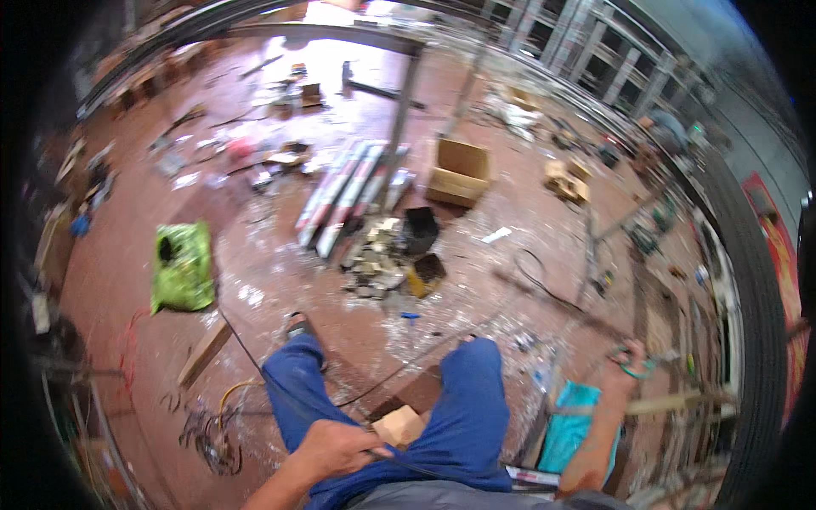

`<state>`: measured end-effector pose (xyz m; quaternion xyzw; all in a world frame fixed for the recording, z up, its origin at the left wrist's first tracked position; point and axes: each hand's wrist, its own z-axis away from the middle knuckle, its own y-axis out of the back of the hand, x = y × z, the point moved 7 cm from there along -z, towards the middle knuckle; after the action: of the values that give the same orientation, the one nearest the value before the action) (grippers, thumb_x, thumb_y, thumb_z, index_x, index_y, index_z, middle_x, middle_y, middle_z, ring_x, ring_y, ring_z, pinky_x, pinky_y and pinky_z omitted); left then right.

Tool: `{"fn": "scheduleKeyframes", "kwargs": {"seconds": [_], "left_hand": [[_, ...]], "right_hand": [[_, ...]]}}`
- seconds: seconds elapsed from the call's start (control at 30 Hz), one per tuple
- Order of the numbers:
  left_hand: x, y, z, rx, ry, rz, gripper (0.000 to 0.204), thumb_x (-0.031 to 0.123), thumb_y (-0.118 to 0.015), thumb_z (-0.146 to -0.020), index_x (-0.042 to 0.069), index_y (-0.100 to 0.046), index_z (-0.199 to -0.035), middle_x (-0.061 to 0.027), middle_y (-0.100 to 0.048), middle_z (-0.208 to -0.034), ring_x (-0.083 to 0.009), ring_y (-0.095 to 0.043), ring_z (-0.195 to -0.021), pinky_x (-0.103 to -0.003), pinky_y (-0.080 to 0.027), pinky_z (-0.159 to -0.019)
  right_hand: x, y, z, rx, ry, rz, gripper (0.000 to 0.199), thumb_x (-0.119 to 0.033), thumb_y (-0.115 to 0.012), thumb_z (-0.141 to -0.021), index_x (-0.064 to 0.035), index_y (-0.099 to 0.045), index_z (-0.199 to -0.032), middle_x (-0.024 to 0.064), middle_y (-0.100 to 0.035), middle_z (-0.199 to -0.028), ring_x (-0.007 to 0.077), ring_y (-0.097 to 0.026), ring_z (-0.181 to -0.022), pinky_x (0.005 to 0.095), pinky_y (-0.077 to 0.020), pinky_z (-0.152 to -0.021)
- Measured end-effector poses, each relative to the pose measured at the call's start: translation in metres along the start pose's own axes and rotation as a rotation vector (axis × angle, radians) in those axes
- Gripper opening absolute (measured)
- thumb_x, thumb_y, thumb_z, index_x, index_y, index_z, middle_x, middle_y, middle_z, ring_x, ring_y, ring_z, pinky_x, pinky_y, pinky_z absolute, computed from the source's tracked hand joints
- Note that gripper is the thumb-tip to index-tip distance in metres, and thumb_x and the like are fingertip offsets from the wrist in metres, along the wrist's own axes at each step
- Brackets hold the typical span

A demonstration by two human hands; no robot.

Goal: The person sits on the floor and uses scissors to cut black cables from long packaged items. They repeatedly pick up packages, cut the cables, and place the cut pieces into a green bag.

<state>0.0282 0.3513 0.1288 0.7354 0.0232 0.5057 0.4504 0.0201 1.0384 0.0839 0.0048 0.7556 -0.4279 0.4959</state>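
My left hand (336, 448) is closed in front of my lap around a thin dark strip or cable (242, 344), which runs from the floor at the left, through my fist and across my blue trousers. Out to the right, my right hand (626, 364) is closed on a green-handled tool (643, 371) that looks like scissors; motion blur hides its working end. Below that hand lies a bright turquoise bag (571, 425). Between my knees sits a small cardboard box (399, 426).
A green sack (182, 268) and a wooden block (204, 353) lie at the left. Ahead are a heap of small offcuts (374, 259), long wrapped profiles (342, 195) and an open carton (459, 172). A metal frame post (399, 127) rises beyond. Tangled cables (212, 442) lie left of my feet.
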Motion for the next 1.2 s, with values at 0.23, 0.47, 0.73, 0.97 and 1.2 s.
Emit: {"fn": "scheduleKeyframes", "kwargs": {"seconds": [0.23,0.47,0.73,0.97,1.2], "left_hand": [[-0.019,0.060,0.050,-0.135,0.402,-0.249,0.074,0.049,-0.091,-0.073,0.009,-0.069,-0.132,-0.0154,-0.075,-0.113,-0.0349,-0.072,-0.104,-0.047,-0.053,-0.091],[0.009,0.023,-0.016,0.382,0.055,0.123,0.075,0.036,-0.082,-0.091,0.000,-0.054,-0.150,-0.0183,-0.063,-0.143,-0.0311,-0.063,-0.127,-0.042,-0.045,-0.112],[-0.011,-0.035,-0.005,0.238,0.385,0.711,0.023,0.016,-0.071,-0.102,-0.001,-0.076,-0.116,-0.0038,-0.072,-0.085,-0.0076,-0.065,-0.079,-0.025,-0.053,-0.067],[-0.012,-0.055,-0.017,0.077,0.473,1.336,0.037,0.036,-0.063,-0.108,-0.001,-0.068,-0.104,-0.0063,-0.068,-0.079,-0.0137,-0.067,-0.067,-0.026,-0.056,-0.060],[-0.029,-0.047,-0.015,0.206,0.472,1.236,0.020,0.017,-0.065,-0.106,-0.001,-0.069,-0.099,-0.0046,-0.070,-0.081,-0.0109,-0.066,-0.070,-0.025,-0.054,-0.060]], "right_hand": [[0.090,-0.202,0.125,-0.285,0.363,1.091,0.024,0.013,-0.071,-0.079,-0.0071,-0.067,-0.092,0.0055,-0.063,-0.086,0.0148,-0.061,-0.072,0.0271,-0.0475,-0.058],[0.185,-0.365,0.283,-0.488,-0.905,0.143,0.024,-0.008,-0.071,-0.090,-0.0006,-0.051,-0.101,0.0149,-0.070,-0.084,0.0193,-0.069,-0.068,0.0302,-0.0563,-0.062],[0.173,-0.350,0.272,-0.594,-0.702,0.259,0.030,-0.006,-0.073,-0.097,-0.0037,-0.045,-0.108,0.0199,-0.076,-0.105,0.0176,-0.074,-0.079,0.0298,-0.0604,-0.068],[0.178,-0.343,0.305,-0.657,-0.735,0.296,0.026,0.000,-0.071,-0.097,-0.0033,-0.046,-0.103,0.0167,-0.075,-0.101,0.0199,-0.075,-0.086,0.0317,-0.0605,-0.076],[0.149,-0.328,0.247,-0.573,-0.465,0.376,0.020,-0.006,-0.074,-0.098,-0.0029,-0.054,-0.102,0.0157,-0.076,-0.098,0.0166,-0.072,-0.077,0.0312,-0.0592,-0.065]]}}
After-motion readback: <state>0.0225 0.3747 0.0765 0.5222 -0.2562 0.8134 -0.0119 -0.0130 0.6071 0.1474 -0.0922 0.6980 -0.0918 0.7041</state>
